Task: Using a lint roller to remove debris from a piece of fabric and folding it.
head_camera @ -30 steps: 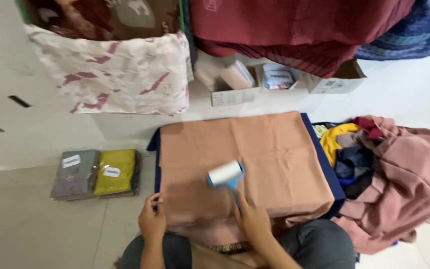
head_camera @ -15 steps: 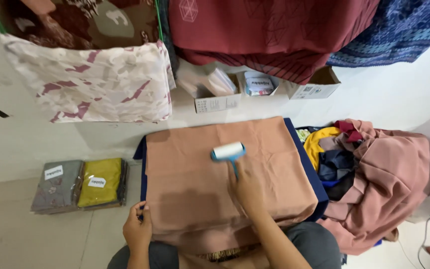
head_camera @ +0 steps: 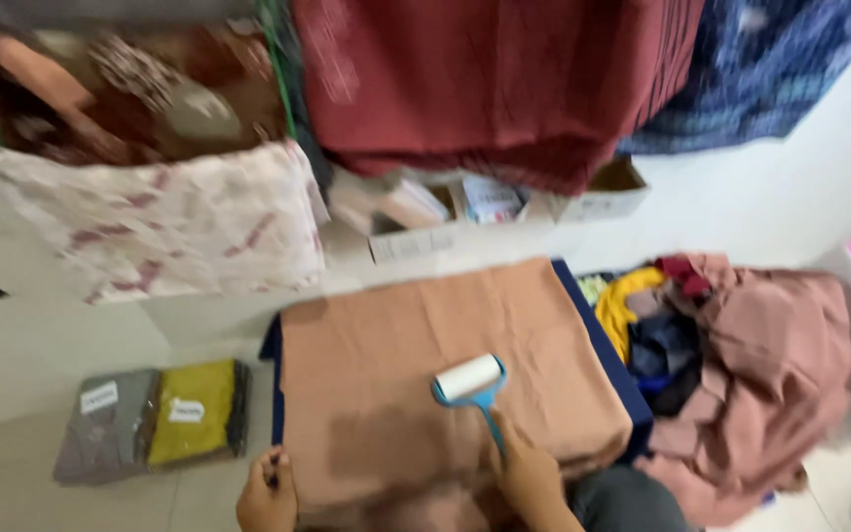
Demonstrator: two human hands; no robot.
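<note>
My right hand (head_camera: 529, 478) is wrapped around the blue handle of a lint roller (head_camera: 470, 384), whose white roll lies on the salmon-brown cloth (head_camera: 445, 384) near the cloth's middle. My left hand (head_camera: 268, 493) pinches the cloth's near left corner, fingers closed on the edge. The cloth is spread flat over a dark blue board (head_camera: 603, 345), which shows as a narrow band along the cloth's left and right sides.

Right of the cloth lies a heap of clothes (head_camera: 741, 365): yellow, dark and maroon pieces topped by a big dusty-pink garment. Left of the cloth, on the pale floor (head_camera: 51, 374), two folded garments sit in clear bags, each with a white label: a grey packet (head_camera: 100, 429) and, touching it on the side nearer the cloth, a mustard-yellow packet (head_camera: 194, 414). Beyond the cloth are open cardboard boxes (head_camera: 475, 212) with small packets inside. Above them hang a dark red fabric (head_camera: 494, 79) and a blue patterned fabric (head_camera: 760, 69); a white fabric with reddish print (head_camera: 169, 227) hangs beyond the cloth's far left corner. The view is blurred.
</note>
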